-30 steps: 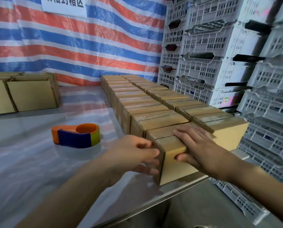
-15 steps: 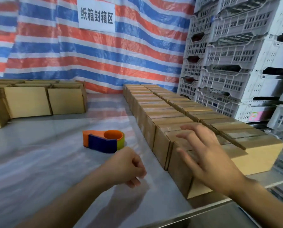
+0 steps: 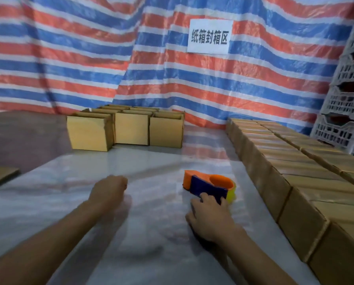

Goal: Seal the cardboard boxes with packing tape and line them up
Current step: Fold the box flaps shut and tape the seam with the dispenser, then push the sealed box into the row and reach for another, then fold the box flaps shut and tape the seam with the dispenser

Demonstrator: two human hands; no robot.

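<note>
Open tabletop (image 3: 151,161) runs from the near edge to a cluster of cardboard boxes (image 3: 130,130) at the back, broken only by a tape dispenser (image 3: 209,186) right of centre. Tightly packed box rows (image 3: 295,171) wall off the right side, with stacked plastic crates (image 3: 347,124) beyond them. A striped tarpaulin (image 3: 69,58) closes the rear.

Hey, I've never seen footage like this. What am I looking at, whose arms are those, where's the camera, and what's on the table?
There is no machine here: a person works with bare hands, and the picture comes from a camera worn on their head, looking forward and down. The left hand is a fist holding nothing. The right hand curls its fingers onto an orange and blue tape dispenser resting on the table. Along the right, cardboard boxes stand lined up in rows; a cluster of boxes stands at the back.
</note>
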